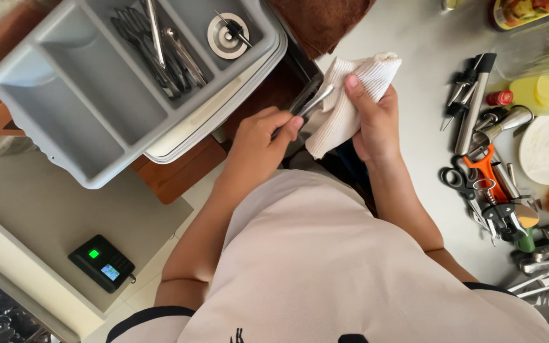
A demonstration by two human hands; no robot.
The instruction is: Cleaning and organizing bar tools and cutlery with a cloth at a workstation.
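From the head camera, your left hand was closed around one metal utensil, gripping its handle. Your right hand held one white cloth, fingers curled and thumb pressed on it, the cloth wrapped over the utensil's far end, just beside the one grey tray. The tray showed four compartments; one held a bunch of cutlery, too tangled to count. One small black device with two lit screens, green and blue, lay on the lower shelf. One pair of scissors lay among tools at right.
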